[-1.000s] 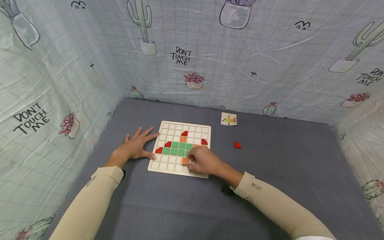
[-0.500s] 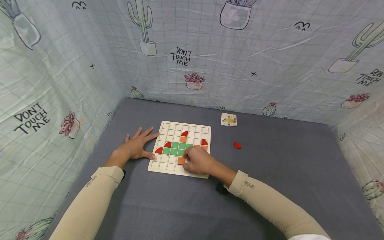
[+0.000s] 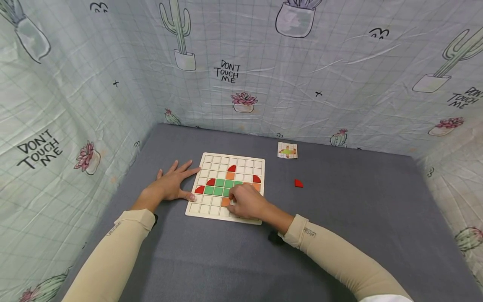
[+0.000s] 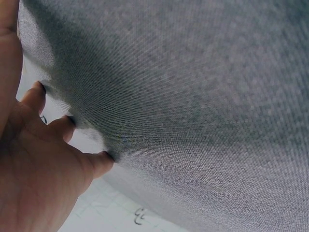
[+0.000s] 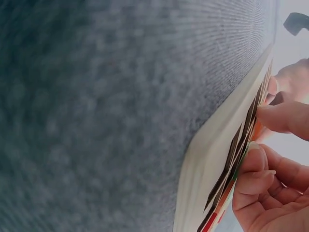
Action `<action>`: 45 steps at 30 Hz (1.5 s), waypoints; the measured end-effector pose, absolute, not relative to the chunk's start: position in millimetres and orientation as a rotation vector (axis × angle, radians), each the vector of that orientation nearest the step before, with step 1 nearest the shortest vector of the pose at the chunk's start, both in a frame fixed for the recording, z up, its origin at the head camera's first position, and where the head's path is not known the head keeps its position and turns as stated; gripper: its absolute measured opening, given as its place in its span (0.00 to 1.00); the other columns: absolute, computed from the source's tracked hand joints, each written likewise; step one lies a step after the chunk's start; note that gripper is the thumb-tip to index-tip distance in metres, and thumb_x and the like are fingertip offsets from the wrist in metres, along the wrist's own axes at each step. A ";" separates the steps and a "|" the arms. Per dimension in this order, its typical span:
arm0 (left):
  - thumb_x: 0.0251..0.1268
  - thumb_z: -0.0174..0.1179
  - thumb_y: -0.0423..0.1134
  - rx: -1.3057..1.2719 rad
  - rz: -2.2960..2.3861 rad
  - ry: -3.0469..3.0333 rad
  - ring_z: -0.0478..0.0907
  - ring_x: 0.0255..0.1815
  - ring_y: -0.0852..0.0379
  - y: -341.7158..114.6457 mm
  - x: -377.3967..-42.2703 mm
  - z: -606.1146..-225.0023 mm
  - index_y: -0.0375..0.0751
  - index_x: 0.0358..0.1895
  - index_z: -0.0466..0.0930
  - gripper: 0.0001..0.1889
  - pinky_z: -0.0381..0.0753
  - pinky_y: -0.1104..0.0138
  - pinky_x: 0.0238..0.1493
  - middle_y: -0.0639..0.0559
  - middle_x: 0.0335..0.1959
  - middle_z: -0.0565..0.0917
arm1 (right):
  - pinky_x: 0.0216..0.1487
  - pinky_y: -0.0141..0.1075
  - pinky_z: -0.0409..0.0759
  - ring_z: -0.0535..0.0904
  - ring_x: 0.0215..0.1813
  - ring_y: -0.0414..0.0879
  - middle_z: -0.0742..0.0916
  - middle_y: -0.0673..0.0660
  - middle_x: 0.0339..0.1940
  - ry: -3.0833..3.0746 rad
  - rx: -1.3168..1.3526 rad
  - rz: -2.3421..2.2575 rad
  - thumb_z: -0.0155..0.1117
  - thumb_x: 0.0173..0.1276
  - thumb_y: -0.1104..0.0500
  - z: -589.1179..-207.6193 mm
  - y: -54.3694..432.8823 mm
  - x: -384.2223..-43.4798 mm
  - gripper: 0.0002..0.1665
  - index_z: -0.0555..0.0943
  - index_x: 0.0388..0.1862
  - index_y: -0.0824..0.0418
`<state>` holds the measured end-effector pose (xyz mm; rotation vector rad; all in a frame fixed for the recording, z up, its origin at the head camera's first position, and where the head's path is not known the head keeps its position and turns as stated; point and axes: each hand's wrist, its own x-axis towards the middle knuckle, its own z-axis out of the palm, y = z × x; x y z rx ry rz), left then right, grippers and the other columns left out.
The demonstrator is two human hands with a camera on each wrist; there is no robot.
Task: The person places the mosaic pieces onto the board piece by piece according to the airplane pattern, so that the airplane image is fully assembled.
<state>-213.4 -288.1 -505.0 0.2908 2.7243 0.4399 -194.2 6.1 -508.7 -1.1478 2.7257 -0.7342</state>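
Observation:
A cream grid board (image 3: 209, 209) lies on the table, bearing green squares (image 3: 218, 191), orange squares and red quarter-circle tiles (image 3: 232, 168). My left hand (image 3: 168, 184) rests with spread fingers at the board's left side, its thumb and index finger touching the edge; in the left wrist view other fingertips (image 4: 104, 163) press the cloth. Over the board's front right part, my right hand (image 3: 247, 201) pinches an orange square tile (image 3: 225, 202) between thumb and index finger. That hand covers several grid cells. From the right wrist view, the orange tile (image 5: 257, 129) shows between the fingertips, low against the board.
A single red quarter-circle tile (image 3: 298, 183) lies on the grey table (image 3: 358, 218) to the right of the board. Behind it sits a small pattern card (image 3: 287, 150). Cloth curtains (image 3: 283, 79) with cactus prints rise at the back and sides.
My right hand has slid left across the board with the orange tile, by about one cell. The left hand stays in place.

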 end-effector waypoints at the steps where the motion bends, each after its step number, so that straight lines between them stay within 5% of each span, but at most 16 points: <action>1: 0.52 0.74 0.68 0.288 0.442 2.722 0.34 0.87 0.29 -288.1 -213.4 -504.9 0.62 0.85 0.52 0.58 0.38 0.21 0.75 0.46 0.89 0.43 | 0.26 0.27 0.62 0.65 0.24 0.37 0.80 0.49 0.22 2.722 -1.137 -0.738 0.72 0.58 0.64 -508.3 6.0 -194.0 0.03 0.86 0.27 0.61; 14: 0.50 0.73 0.69 0.284 0.438 2.715 0.33 0.87 0.29 -289.0 -213.6 -505.9 0.64 0.85 0.51 0.59 0.37 0.21 0.75 0.48 0.89 0.42 | 0.36 0.28 0.79 0.79 0.30 0.36 0.90 0.55 0.29 2.530 -0.826 -1.318 0.75 0.64 0.66 -508.3 25.4 -198.1 0.01 0.91 0.35 0.64; 22: 0.52 0.73 0.69 0.290 0.435 2.714 0.33 0.87 0.28 -289.5 -212.6 -504.4 0.63 0.85 0.51 0.59 0.38 0.21 0.74 0.46 0.89 0.42 | 0.34 0.36 0.82 0.86 0.34 0.53 0.92 0.65 0.36 2.417 -0.449 -1.607 0.74 0.67 0.66 -503.6 69.6 -206.2 0.06 0.91 0.40 0.68; 30: 0.51 0.73 0.69 0.297 0.433 2.716 0.34 0.87 0.27 -291.1 -213.0 -504.0 0.63 0.85 0.52 0.58 0.38 0.21 0.74 0.46 0.89 0.42 | 0.35 0.35 0.80 0.82 0.35 0.43 0.92 0.64 0.44 2.609 -0.188 -1.571 0.74 0.68 0.64 -504.9 131.8 -221.4 0.10 0.91 0.47 0.66; 37: 0.51 0.73 0.70 0.305 0.429 2.710 0.33 0.87 0.27 -290.5 -213.4 -503.5 0.63 0.85 0.51 0.59 0.38 0.21 0.74 0.46 0.89 0.42 | 0.44 0.33 0.83 0.85 0.53 0.55 0.88 0.69 0.58 2.670 -0.149 -1.345 0.70 0.69 0.69 -509.5 190.8 -234.5 0.19 0.87 0.59 0.67; 45: 0.51 0.72 0.70 0.317 0.424 2.707 0.34 0.87 0.26 -289.4 -213.1 -505.4 0.63 0.85 0.51 0.59 0.39 0.20 0.73 0.45 0.89 0.42 | 0.36 0.38 0.75 0.75 0.35 0.48 0.87 0.66 0.45 2.682 -0.446 -1.048 0.74 0.64 0.69 -511.2 217.1 -250.7 0.22 0.88 0.58 0.65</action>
